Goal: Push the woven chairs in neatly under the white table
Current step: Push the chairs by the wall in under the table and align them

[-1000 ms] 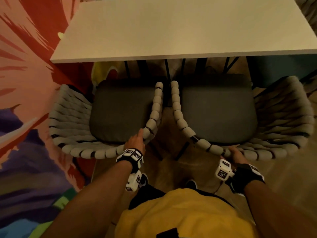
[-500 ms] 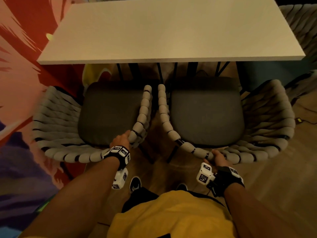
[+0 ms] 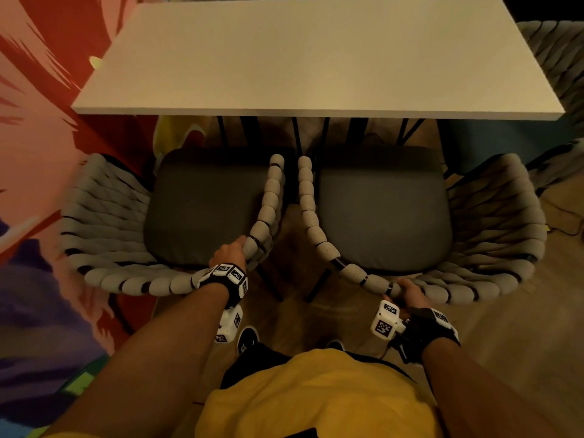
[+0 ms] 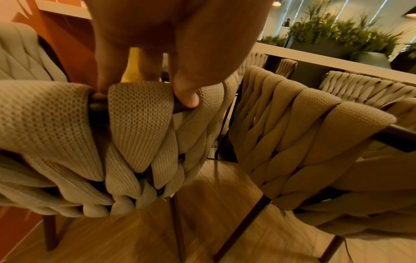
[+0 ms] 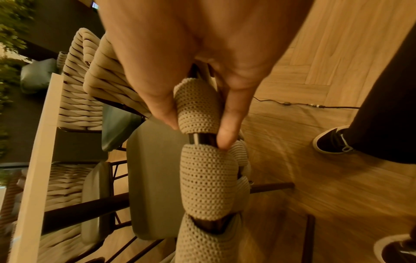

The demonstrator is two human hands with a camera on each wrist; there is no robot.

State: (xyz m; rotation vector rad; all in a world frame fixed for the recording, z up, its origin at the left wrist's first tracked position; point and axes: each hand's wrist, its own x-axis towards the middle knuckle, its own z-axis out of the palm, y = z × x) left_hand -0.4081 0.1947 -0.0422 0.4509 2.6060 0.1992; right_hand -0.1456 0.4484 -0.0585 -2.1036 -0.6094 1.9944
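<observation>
Two woven chairs with grey seat cushions stand side by side before the white table (image 3: pixel 316 58), their seat fronts just short of its near edge. My left hand (image 3: pixel 229 256) grips the top rail of the left chair (image 3: pixel 104 216) at its right rear corner; in the left wrist view the fingers (image 4: pixel 186 96) curl over the dark rail between the woven bands. My right hand (image 3: pixel 410 294) grips the back rail of the right chair (image 3: pixel 493 222) near its left rear curve; thumb and fingers (image 5: pixel 227 135) pinch a woven band and the rail.
A painted wall (image 3: pixel 38 153) runs close along the left chair. Another woven chair (image 3: pixel 556 55) stands beyond the table at the right. A cable (image 3: pixel 565 229) lies on the wooden floor at the right. My shoes (image 3: pixel 248 338) stand between the chair backs.
Both chairs and the table sit lower and further left in the head view than a second ago. My hands keep the same grips. The gap between seats and table edge looks about unchanged.
</observation>
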